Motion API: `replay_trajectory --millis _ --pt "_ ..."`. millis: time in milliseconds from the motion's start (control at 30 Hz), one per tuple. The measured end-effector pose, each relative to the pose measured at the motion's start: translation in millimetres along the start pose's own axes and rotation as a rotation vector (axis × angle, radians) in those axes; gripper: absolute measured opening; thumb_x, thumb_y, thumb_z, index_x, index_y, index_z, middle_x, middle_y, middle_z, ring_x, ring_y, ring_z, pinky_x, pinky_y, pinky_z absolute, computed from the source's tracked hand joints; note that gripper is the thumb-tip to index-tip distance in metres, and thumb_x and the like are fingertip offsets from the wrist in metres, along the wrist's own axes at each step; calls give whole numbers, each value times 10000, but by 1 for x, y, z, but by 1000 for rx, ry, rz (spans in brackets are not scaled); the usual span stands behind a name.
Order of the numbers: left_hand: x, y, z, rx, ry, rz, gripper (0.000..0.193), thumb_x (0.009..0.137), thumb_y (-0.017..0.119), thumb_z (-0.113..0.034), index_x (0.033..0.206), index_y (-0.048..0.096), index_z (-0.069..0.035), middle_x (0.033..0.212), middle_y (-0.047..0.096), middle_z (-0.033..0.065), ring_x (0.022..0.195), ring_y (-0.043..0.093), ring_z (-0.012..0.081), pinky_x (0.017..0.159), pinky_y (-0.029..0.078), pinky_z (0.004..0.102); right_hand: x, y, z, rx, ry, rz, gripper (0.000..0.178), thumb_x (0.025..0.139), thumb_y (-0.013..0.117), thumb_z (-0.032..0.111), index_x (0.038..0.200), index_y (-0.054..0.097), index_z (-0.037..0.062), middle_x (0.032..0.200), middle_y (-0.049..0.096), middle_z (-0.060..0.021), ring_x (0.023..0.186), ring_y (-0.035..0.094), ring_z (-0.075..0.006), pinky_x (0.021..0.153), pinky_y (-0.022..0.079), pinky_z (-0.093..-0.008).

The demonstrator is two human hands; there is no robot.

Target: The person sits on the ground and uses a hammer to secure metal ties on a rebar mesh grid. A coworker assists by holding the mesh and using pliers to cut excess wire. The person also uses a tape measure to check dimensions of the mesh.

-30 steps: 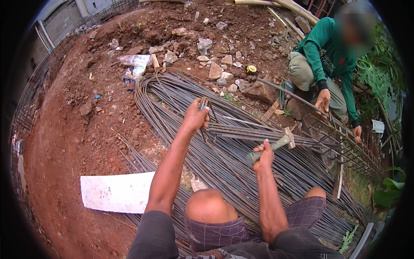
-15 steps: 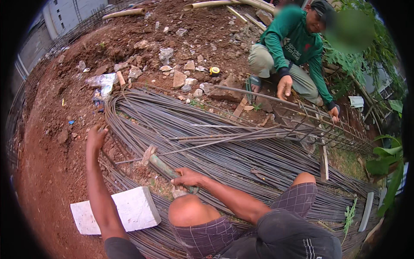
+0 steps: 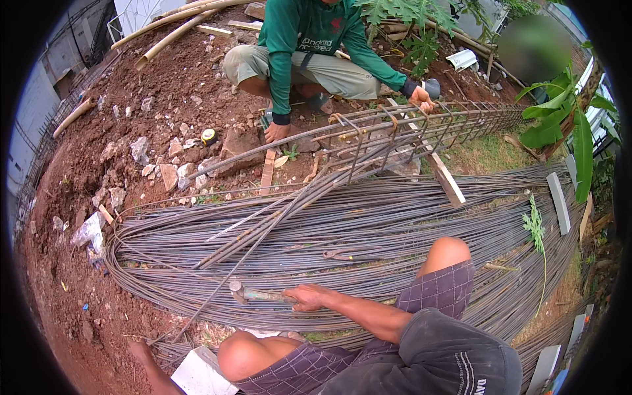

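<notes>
My right hand (image 3: 307, 297) is closed around the handle of a hammer (image 3: 263, 295), held low over the bundle of long steel bars (image 3: 395, 234), head pointing left. Down at the lower left, my left hand (image 3: 139, 350) is beside the red soil, close to one end of a thin loose bar; its fingers are blurred and hard to make out. A white block (image 3: 201, 376) lies next to my left forearm, partly hidden by my knee. On the bars rests a pair of pincers (image 3: 339, 255), beyond the hammer.
Opposite me, a person in a green top (image 3: 283, 59) squats, one hand on a rebar cage (image 3: 395, 125) and the other near the ground. A wooden batten (image 3: 442, 176) passes under the cage. Stones, a yellow tape measure (image 3: 209, 136) and plastic wrap (image 3: 90, 230) lie on the soil.
My view has swung right. My left hand has dropped lower, toward the bar's end. The hammer has gone from slanting to nearly level. The person's raised hand now rests by the ground.
</notes>
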State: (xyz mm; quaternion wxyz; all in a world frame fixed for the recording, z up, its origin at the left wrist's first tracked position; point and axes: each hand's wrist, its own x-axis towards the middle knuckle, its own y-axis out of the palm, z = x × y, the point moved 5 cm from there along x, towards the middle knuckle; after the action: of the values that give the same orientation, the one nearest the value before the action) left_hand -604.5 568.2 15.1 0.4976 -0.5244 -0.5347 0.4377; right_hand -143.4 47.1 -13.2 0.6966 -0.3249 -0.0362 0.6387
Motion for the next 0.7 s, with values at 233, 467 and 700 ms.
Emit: replay_trajectory --millis 233,467,700 --pt "-113 -27 -277 -229 691 337 535 833 687 -170 1308 528 19 1333 513 246 1270 462 385 1088 344 416 -14 1 -17 66 -47 80 579 702 729 214 1245 575 86 1047 672 -195 1012 628 -380 842 494 -480" --pt "-233 -140 -459 -159 979 594 544 842 702 -204 1334 525 -53 1282 559 196 1167 540 357 989 431 411 -32 -18 -71 79 172 113 449 709 722 184 1152 676 125 1059 698 -145 1029 647 -328 842 513 -453" --pt "-383 -249 -554 -7 996 664 600 825 718 -223 1371 506 -92 1277 573 173 1144 570 328 931 475 404 -79 -102 -95 208 115 -97 576 776 658 231 1328 558 101 1242 620 -179 1165 577 -343 981 469 -429"
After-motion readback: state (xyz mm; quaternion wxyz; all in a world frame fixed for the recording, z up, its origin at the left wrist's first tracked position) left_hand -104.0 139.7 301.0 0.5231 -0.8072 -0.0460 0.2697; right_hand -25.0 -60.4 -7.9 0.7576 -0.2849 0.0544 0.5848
